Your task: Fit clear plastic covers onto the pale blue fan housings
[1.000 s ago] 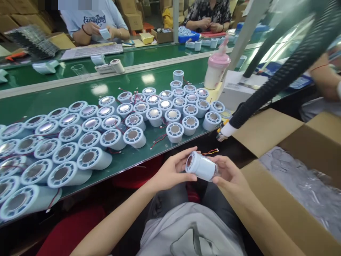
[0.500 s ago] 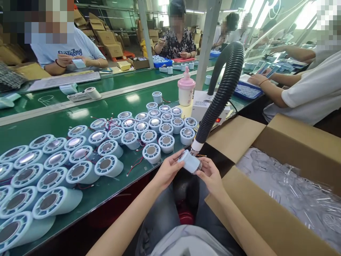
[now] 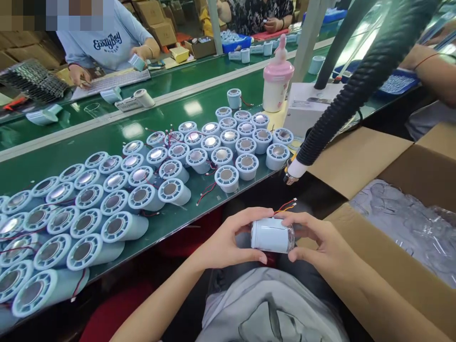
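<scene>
Above my lap, both hands grip a light-blue cylindrical housing (image 3: pixel 270 234) lying on its side. My left hand (image 3: pixel 233 237) has its thumb and fingers closed round the left end. My right hand (image 3: pixel 318 235) pinches the other end, where a clear plastic cover (image 3: pixel 291 237) shows. Thin red and orange wires (image 3: pixel 286 205) with small white connectors stick up behind the housing. Beyond my hands hangs the white-collared metal nozzle (image 3: pixel 292 171) of a black corrugated hose (image 3: pixel 342 99), apart from the housing.
Several similar blue housings (image 3: pixel 171 190) stand in rows on the green bench (image 3: pixel 185 216). An open cardboard box (image 3: pixel 384 223) of clear plastic parts (image 3: pixel 395 221) is at my right. A pink-lidded cup (image 3: pixel 278 85) stands by a white machine (image 3: pixel 306 107). A co-worker (image 3: pixel 110 42) sits across the bench.
My hands have brought the housing away from the hose nozzle, down and closer to my body, and turned it more level. The view has tilted down.
</scene>
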Demonstrator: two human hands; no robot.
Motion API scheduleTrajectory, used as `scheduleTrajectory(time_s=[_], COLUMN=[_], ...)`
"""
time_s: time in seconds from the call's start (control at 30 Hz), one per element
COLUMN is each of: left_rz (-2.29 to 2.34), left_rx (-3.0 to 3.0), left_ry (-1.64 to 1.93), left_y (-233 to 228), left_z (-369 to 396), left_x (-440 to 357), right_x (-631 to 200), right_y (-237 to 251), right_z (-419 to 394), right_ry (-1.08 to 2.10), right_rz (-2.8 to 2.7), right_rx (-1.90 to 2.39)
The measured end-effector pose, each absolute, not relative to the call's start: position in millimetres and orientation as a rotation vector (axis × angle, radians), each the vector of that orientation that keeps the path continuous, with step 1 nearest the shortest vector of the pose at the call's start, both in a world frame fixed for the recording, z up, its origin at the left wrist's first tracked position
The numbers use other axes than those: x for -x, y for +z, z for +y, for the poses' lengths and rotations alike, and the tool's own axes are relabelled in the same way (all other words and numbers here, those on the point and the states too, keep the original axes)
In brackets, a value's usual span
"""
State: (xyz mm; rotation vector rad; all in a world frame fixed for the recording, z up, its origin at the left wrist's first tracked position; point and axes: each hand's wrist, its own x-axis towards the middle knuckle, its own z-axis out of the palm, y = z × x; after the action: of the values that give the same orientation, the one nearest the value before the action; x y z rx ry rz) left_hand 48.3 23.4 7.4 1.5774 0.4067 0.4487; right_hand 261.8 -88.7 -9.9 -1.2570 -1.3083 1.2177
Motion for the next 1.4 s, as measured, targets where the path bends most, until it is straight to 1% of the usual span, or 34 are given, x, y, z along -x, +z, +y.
scheduleTrajectory(time_s=[0.37, 0.53, 0.73, 1.03, 1.3, 1.4], left_rz=[0.338, 0.33, 0.33, 0.301, 0.313, 0.399], left_rx=[-1.725, -1.746, -1.726, -1.703, -1.619, -1.558], left_ry=[0.487, 0.483, 0.466, 0.477, 0.481, 0.405], left_y=[21, 20, 20, 19, 13, 13], left_z=[18, 19, 17, 15, 12, 14], left_x=[-40, -40, -38, -38, -42, -48], right_x=[-257, -256, -248, -239, -241, -243], right_y=[11, 9, 8, 4, 1, -6], right_z=[-87, -84, -85, -81, -81, -79], right_ry=[1.561, 1.691, 1.73, 1.889, 2.175, 2.204], right_rz=[-1.034, -0.944, -0.716, -0.572, -0.385, -0.3], right_rx=[1.122, 1.083, 1.125, 1.127, 1.015, 1.037])
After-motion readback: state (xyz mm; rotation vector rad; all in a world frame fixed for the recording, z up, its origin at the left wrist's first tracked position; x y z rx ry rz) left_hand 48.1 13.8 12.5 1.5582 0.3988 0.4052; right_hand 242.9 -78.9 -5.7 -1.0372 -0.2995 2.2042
